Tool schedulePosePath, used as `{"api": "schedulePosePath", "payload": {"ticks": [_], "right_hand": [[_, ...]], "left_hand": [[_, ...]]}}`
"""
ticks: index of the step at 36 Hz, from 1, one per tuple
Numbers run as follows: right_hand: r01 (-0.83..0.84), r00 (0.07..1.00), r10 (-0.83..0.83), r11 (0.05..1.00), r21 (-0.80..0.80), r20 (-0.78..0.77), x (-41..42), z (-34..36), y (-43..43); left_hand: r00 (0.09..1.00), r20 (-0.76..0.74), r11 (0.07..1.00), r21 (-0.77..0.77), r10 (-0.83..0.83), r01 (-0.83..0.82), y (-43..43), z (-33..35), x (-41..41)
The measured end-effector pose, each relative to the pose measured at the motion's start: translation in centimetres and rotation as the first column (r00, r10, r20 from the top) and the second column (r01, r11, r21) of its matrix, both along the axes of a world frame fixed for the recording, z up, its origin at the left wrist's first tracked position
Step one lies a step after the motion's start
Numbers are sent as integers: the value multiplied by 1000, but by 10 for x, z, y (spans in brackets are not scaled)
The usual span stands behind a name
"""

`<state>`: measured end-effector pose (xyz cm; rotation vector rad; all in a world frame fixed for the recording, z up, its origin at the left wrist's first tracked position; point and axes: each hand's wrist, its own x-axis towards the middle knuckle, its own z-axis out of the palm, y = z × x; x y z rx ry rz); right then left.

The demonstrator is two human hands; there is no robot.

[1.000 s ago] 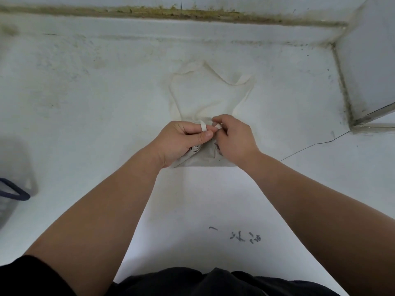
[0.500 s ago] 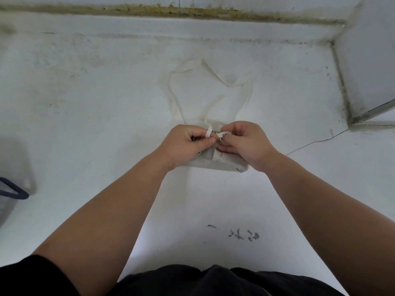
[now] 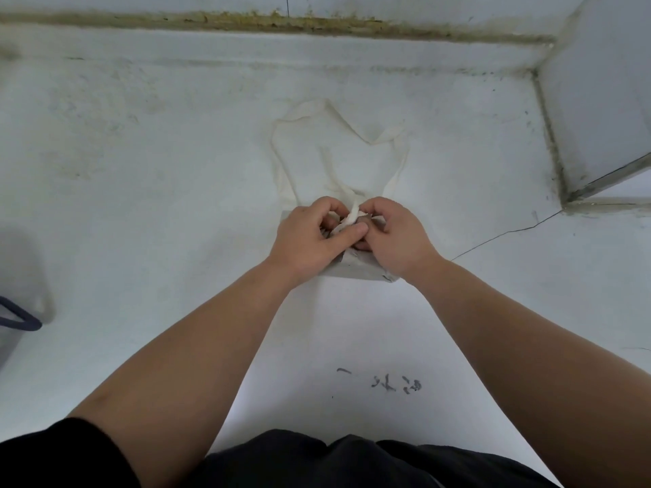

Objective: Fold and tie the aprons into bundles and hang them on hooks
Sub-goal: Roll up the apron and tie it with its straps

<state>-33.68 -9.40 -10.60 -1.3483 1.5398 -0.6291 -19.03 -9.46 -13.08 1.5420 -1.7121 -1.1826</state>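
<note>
Hands had drawn closer together. Left hand [image 3: 310, 237] and right hand [image 3: 396, 237] both pinched tie strap [image 3: 353, 215] atop apron bundle [image 3: 355, 270], beyond ink marks [image 3: 394, 383]. Cloth likely soft, light; best gripped by strap ends.

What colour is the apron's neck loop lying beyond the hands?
Cream, off-white: the neck loop is barely darker than the white surface. It shows in the head view.
</note>
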Motion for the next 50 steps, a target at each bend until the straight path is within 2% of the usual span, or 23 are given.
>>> {"api": "schedulePosePath", "payload": {"ticks": [2, 8, 14, 17, 21, 24, 26, 32, 33, 34, 36, 37, 38, 40, 41, 42, 44, 45, 46, 47, 50], "right_hand": [[25, 1000, -25, 1000, 2, 3, 1, 0, 0], [115, 967, -151, 978, 174, 207, 1, 4, -3], [175, 955, -198, 978, 116, 223, 5, 7, -2], [163, 940, -195, 978, 132, 280, 7, 9, -2], [157, 939, -196, 975, 154, 282, 6, 13, -5], [152, 885, -248, 954, 258, 395, -1, 20, -12], [119, 871, -257, 937, 329, 418, -9, 25, -18], [1, 964, -107, 916, 400, 243, -22, 41, -36], [-30, 984, -42, 919, 394, 172, -25, 46, -37], [-78, 997, 70, 924, 375, 34, -28, 49, -39], [-148, 914, 240, 948, 283, -327, -32, 52, -40], [-139, 874, 209, 973, 185, -440, -34, 48, -42], [-76, 879, 99, 995, 68, -467, -35, 43, -43], [231, 928, -239, 971, -59, -286, -32, 42, -44], [400, 904, -398, 916, -25, -158, -31, 42, -46], [548, 836, -547, 834, 60, -41, -32, 42, -48], [719, 627, -767, 637, 278, 136, -39, 46, -48], [762, 537, -823, 567, 313, 183, -45, 45, -48], [797, 500, -846, 533, 285, 184, -50, 43, -46], [812, 518, -845, 535, 233, 135, -55, 38, -45], [774, 628, -757, 632, 39, -181, -54, 35, -36]], "left_hand": [[1000, 5, 999, -30, -15, 15, -1, -3, 0], [998, 15, 993, -103, -63, 64, -3, -15, 2], [999, 22, 999, -42, -26, 27, -5, -19, 1], [999, 13, 998, -53, -39, 40, -5, -17, 2], [999, -19, 998, -50, -33, 32, -5, -15, 1], [999, -12, 999, -39, -39, 38, -6, -15, 2], [999, 4, 998, -31, -51, 51, -6, -16, 2], [998, 43, 998, -27, -50, 51, -6, -16, 3], [997, 50, 998, -30, -53, 55, -6, -16, 3], [996, 63, 998, -33, -60, 62, -6, -15, 3], [994, 82, 996, -43, -72, 76, -6, -14, 2], [994, 85, 996, -47, -74, 78, -6, -15, 2], [994, 81, 996, -45, -72, 76, -6, -14, 2], [996, 67, 997, -39, -67, 69, -6, -14, 2], [996, 68, 997, -37, -66, 68, -6, -14, 2], [995, 77, 997, -36, -66, 69, -6, -13, 2], [994, 86, 998, -25, -63, 65, -6, -13, 2], [995, 84, 998, -18, -59, 60, -6, -12, 2], [995, 85, 998, -15, -54, 56, -6, -12, 2], [995, 90, 998, -15, -52, 54, -5, -12, 1], [993, 103, 998, -25, -55, 58, -5, -10, 1]]}}
